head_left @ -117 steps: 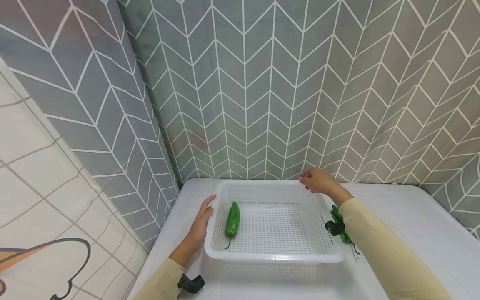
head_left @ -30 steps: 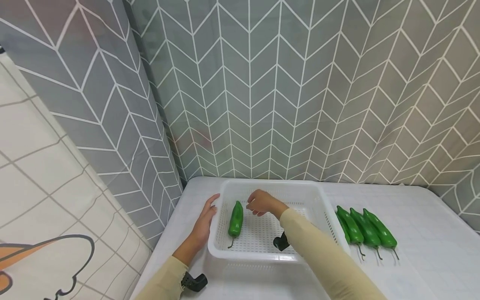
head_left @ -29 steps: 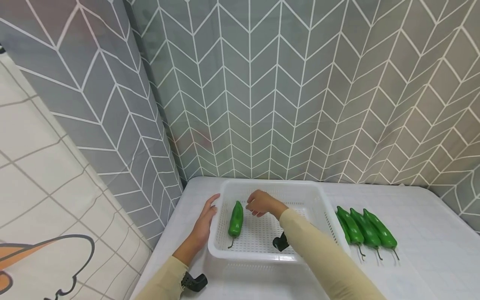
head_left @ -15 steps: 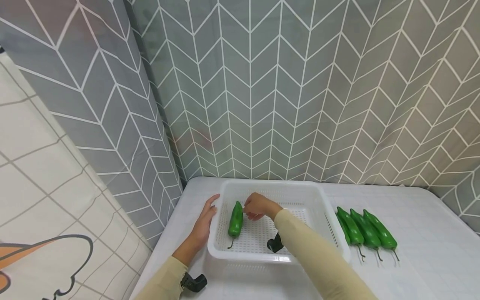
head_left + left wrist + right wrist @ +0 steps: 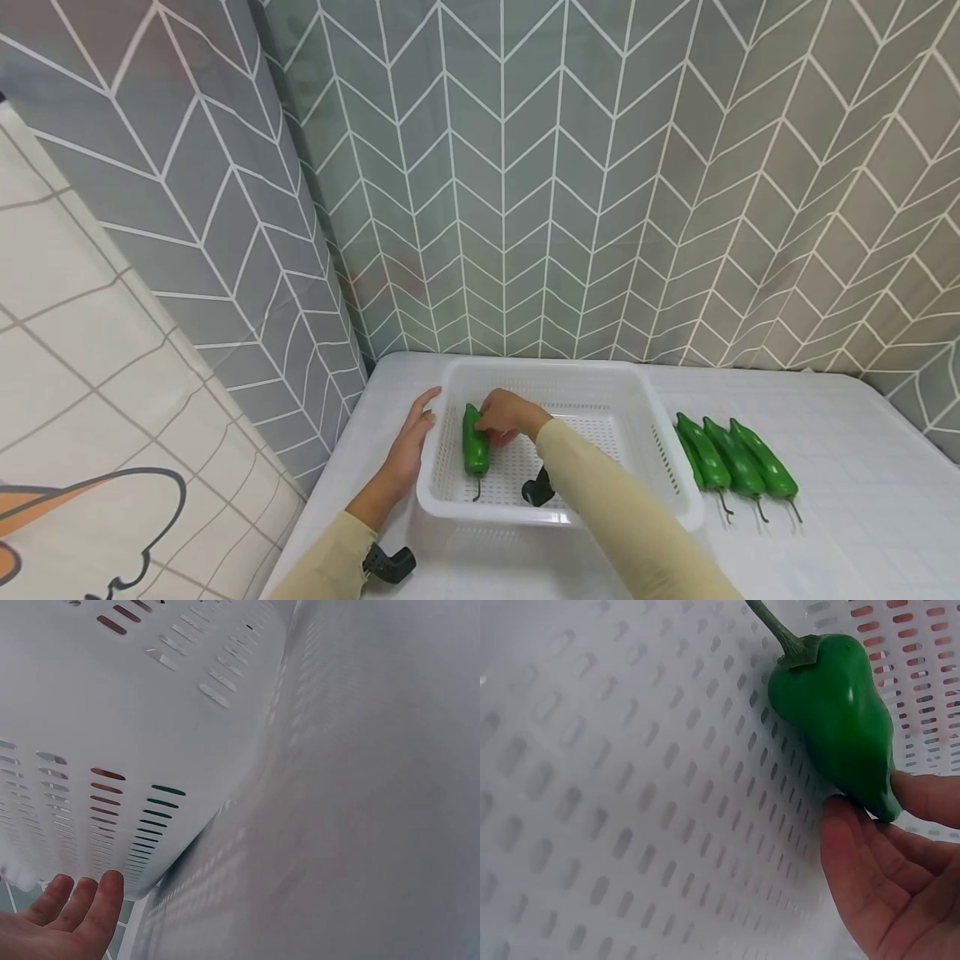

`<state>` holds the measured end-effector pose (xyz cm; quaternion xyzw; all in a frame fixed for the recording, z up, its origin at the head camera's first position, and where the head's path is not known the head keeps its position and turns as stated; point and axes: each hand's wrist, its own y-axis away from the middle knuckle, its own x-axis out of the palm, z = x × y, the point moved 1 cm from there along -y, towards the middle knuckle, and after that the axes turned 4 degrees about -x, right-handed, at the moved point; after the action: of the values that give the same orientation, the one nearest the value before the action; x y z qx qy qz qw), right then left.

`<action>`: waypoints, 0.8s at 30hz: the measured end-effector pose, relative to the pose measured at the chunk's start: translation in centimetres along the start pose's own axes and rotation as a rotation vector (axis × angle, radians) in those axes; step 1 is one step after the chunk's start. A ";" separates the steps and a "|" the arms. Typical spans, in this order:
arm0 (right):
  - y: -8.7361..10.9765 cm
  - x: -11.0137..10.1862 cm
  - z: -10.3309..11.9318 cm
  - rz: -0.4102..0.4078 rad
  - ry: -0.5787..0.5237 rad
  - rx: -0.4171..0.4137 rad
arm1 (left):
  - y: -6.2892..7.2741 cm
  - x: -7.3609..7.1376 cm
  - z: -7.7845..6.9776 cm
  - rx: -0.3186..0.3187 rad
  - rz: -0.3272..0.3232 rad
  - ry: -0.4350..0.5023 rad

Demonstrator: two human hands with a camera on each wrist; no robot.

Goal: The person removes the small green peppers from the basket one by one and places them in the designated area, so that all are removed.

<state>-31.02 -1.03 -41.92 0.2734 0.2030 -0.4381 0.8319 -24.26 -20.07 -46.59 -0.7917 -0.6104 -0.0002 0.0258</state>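
A white perforated plastic basket (image 5: pixel 547 514) stands on the white table with one green pepper (image 5: pixel 476 454) lying along its left side. My right hand (image 5: pixel 513 416) reaches into the basket and pinches that pepper near its pointed end, thumb and fingers on opposite sides. In the right wrist view the pepper's stem (image 5: pixel 777 626) points away from the fingers (image 5: pixel 930 796). Along the basket's left wall, my left hand (image 5: pixel 407 446) rests from outside with straight fingers. The left wrist view shows those fingertips (image 5: pixel 111 883) right at the slotted wall.
Several green peppers (image 5: pixel 742 467) lie side by side on the table just right of the basket, stems toward me. Behind the table (image 5: pixel 862 500) hangs a grey patterned curtain (image 5: pixel 555 208). A dark wrist camera (image 5: pixel 388 565) sits on my left wrist.
My right hand has moved from the basket's back right rim down to the pepper inside and taken hold of it. The pepper has turned slightly straighter. My left hand stays put.
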 end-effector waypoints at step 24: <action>0.4 -1.7 -0.1 -0.042 -0.047 -0.026 | 0.0 0.2 -0.2 0.003 -0.002 0.027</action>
<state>-31.61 0.22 -40.93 0.2478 0.1947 -0.4592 0.8305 -24.16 -19.90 -46.35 -0.7910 -0.6108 -0.0101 0.0354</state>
